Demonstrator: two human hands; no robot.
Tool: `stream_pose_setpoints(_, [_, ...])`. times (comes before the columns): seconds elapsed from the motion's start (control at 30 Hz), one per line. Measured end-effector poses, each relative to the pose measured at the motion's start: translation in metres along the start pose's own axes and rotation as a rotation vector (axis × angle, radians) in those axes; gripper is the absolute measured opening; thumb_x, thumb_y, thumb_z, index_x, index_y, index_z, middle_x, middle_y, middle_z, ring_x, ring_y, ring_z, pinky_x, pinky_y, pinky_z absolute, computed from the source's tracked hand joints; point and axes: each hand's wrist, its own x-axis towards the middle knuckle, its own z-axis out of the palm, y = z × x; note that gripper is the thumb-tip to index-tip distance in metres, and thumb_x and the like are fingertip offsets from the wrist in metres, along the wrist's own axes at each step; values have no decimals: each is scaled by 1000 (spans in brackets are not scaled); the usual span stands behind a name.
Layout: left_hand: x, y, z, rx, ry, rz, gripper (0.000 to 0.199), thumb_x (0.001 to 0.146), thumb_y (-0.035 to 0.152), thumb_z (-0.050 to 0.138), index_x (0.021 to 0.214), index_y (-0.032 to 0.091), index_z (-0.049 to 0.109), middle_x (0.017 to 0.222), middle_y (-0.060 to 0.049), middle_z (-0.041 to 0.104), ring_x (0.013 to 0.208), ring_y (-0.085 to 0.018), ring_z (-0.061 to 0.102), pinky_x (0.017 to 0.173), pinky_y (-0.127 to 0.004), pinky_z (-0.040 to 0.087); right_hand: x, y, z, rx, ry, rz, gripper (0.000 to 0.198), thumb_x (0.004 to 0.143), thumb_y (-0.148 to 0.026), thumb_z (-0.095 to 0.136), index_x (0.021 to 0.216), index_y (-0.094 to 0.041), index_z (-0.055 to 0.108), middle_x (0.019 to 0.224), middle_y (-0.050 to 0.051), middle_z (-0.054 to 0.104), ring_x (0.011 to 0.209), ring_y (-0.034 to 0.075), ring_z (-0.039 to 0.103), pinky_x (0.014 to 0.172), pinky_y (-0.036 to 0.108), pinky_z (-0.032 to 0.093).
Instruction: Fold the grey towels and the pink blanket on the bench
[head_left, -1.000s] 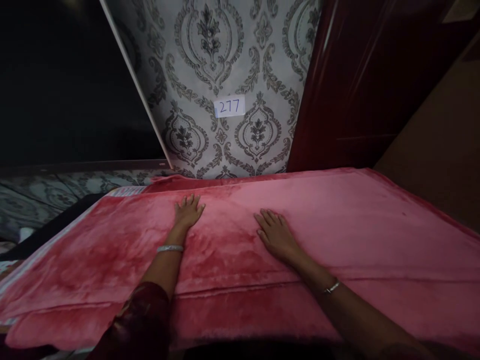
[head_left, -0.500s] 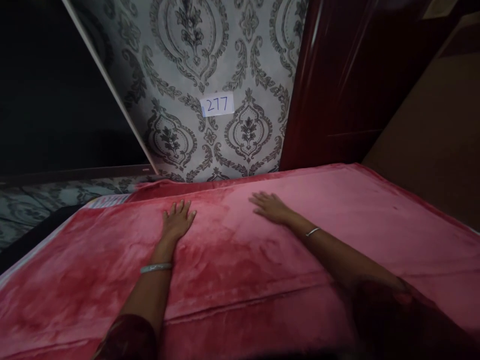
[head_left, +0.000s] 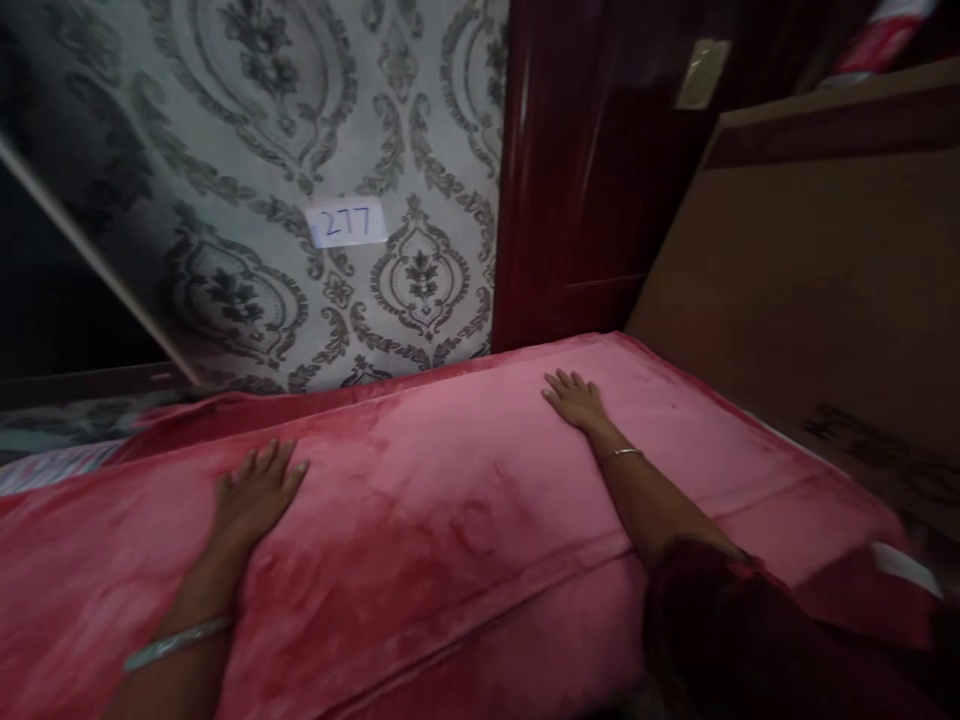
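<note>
A plush pink-red blanket [head_left: 450, 520] lies spread out in front of me, with a fold line running across its near part. My left hand [head_left: 259, 490] rests palm down on its left side, fingers spread. Farther right, near the blanket's back edge, my right hand [head_left: 576, 398] also lies flat on the pile with its fingers apart. Neither hand grips the fabric. A pale bangle [head_left: 178, 642] circles the left wrist, and a thin silver bracelet [head_left: 624, 454] the right one.
Patterned wallpaper [head_left: 337, 310] with a paper label marked 277 [head_left: 348, 222] rises behind the blanket. Beside it stands a dark red door panel [head_left: 577, 200]. A large cardboard box [head_left: 810, 260] borders the right side. A dark screen [head_left: 67, 290] is at the left.
The view has swung right, showing more of the cardboard box. My right hand has slid right across the blanket, away from my left hand, which stays flat on it.
</note>
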Motion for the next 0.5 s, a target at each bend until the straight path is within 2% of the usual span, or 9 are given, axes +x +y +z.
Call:
stream_pose_setpoints(0.07, [1,1,-2,6,3,-9,64,103,42,20,161,18,31,169,-11,25,155,-34,23,119,-63,28,2,6,-6,6,-25,-13,60,106,-53,22,162,-33,29,170,3,17,155,30,17,122,58,21])
stream_pose_setpoints(0.17, [0,4,-7,24,-9,-37,63,104,40,14,161,20,30,169,-7,23,156,-31,22,119,-61,28,-2,37,-17,4,-32,47,59,106,-52,23,162,-34,30,170,2,18,155,28,18,122,57,21])
stream_pose_setpoints(0.3, [0,6,-11,60,-39,-44,64,104,39,10,162,20,27,170,-8,22,156,-31,21,119,-58,29,-32,108,-30,-18,-13,250,58,106,-49,22,161,-30,34,169,8,23,154,33,23,119,63,22])
stream_pose_setpoints(0.4, [1,6,-12,70,-30,-20,63,103,38,15,161,20,30,169,-9,24,156,-33,23,118,-59,29,-62,158,-36,0,21,406,58,105,-47,25,159,-30,37,167,10,28,151,34,30,115,65,29])
stream_pose_setpoints(0.5, [-2,10,-14,34,-34,-33,63,103,40,17,161,18,30,169,-10,24,156,-34,22,119,-60,28,-84,174,-37,18,103,539,60,104,-48,28,157,-24,42,164,17,32,150,39,30,111,69,33])
